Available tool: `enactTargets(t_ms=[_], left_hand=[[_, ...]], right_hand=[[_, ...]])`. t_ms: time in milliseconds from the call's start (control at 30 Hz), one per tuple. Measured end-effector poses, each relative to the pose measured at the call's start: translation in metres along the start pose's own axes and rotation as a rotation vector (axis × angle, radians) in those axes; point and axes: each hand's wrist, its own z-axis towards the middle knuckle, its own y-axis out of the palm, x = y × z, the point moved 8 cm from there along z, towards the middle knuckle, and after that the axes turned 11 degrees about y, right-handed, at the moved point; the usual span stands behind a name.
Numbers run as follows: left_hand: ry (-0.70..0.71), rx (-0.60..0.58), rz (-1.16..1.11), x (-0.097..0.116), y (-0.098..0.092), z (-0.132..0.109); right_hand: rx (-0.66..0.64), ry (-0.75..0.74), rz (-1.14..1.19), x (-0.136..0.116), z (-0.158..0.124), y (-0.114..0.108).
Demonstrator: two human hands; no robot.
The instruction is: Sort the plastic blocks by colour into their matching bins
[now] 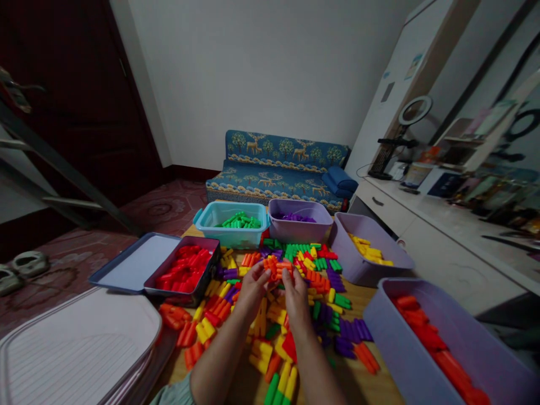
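Fingers of my left hand [253, 289] are curled in on the left end of an orange bunch [278, 269], open only about as wide as the pieces; exact contact hidden. Bunch sits at my fingertips between both hands, over the loose pieces [356, 331], its right-side pieces roughly crosswise, the rest too jumbled to call an axis. My right hand [297, 292] has the right end, thumb on the near side, and is nearer the lilac bin [396, 343] at far right.

Short orange tubular pieces [283, 270] are held bunched, some lying sideways.
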Motion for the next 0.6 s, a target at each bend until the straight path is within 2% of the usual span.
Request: enactTargets(t_ms=[133,300,433,533,600], left_hand=[[-0.024,0.029,-0.048,-0.001,0.0,-0.001],[-0.119,0.078,-0.183,-0.007,0.004,-0.004],[-0.15,0.096,-0.233,-0.011,0.003,-0.005],[-0.144,0.054,-0.247,-0.01,0.005,-0.005],[-0.137,0.022,-0.238,-0.009,0.007,-0.005]], right_hand=[[0.037,0.086,0.147,0.009,0.003,-0.005],[0.062,0.164,0.362,0.021,0.007,-0.014],[0.063,0.171,0.333,0.018,0.003,-0.018],[0.028,0.142,0.23,0.013,0.0,-0.016],[0.056,0.112,0.145,0.012,-0.001,-0.018]])
